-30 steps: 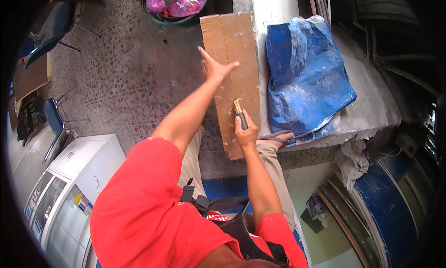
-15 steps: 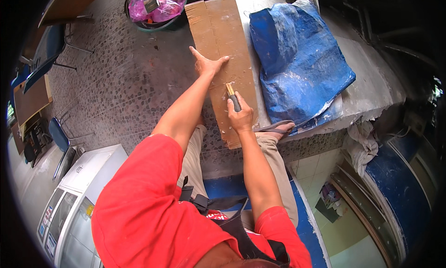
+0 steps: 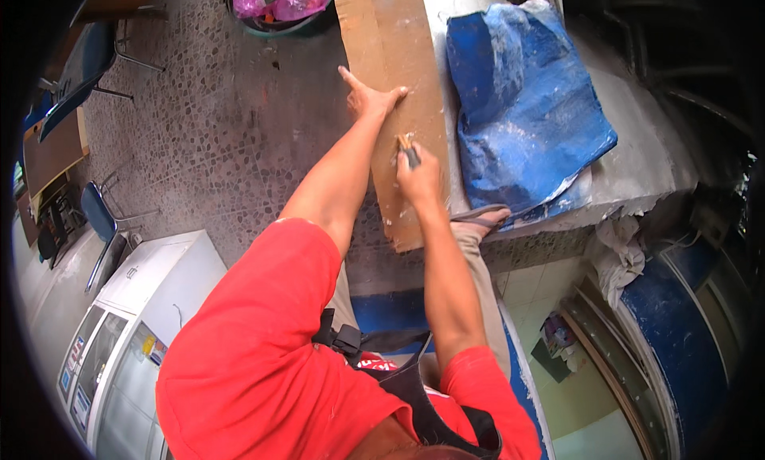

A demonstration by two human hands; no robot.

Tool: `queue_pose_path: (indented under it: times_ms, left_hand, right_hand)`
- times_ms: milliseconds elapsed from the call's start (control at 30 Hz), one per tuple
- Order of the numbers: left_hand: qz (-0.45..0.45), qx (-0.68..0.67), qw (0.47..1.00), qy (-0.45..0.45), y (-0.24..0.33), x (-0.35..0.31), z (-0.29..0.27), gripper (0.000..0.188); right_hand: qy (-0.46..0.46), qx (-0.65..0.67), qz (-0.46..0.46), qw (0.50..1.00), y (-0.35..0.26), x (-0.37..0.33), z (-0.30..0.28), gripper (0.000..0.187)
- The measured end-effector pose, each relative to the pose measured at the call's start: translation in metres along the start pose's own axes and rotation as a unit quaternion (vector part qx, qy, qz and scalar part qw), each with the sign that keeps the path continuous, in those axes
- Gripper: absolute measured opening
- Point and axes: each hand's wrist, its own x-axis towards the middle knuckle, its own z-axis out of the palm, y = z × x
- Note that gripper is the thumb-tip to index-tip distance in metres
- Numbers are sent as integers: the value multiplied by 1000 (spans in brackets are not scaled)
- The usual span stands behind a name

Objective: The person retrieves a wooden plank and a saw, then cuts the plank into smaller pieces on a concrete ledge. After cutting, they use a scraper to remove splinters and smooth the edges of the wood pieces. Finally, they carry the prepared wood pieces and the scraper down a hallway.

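A long brown board point(image 3: 400, 49) lies lengthwise in front of me, with pale flecks on its surface. My left hand point(image 3: 370, 101) is spread at the board's left edge, its thumb reaching over the top face and its index finger stretched away from me. Closer to me, my right hand point(image 3: 421, 175) is closed round a short hand tool point(image 3: 409, 151) with a dark grip and a yellowish front end. The tool's front end points away from me at the board, near a few white flecks. Its exact tip cannot be made out.
A crumpled blue tarp sheet point(image 3: 526, 109) lies on the pale ledge point(image 3: 637, 149) to the right. Beyond the board's far left stands a dark green tub point(image 3: 287, 31) with pink plastic bags. Blue chairs point(image 3: 100, 213) and a white cabinet point(image 3: 159, 277) are at left. My sandalled foot point(image 3: 484, 217) is near the board.
The view has shifted, so the board appears slightly farther right. My right hand has moved away from me along the board, and the tool looks more foreshortened. My left hand stays at the edge.
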Motion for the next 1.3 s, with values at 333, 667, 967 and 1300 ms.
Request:
queue_pose_path:
  times_ms: [333,667,967,1300]
  left_hand:
    - [19,-15,999,-24,-4,22,0,154]
    - [31,-3,999,7,16,25,-6,149]
    - [64,-37,996,49,-10,24,4,155]
    - [116,-94,987,67,-52,16,0,146]
  right_hand:
    - [33,45,-29,998,-37,-161,-128,39]
    - [36,60,-30,997,30,-104,-47,36]
    - [61,82,-90,991,71,-108,-32,38]
    - [55,40,-96,993,18,-69,-31,40]
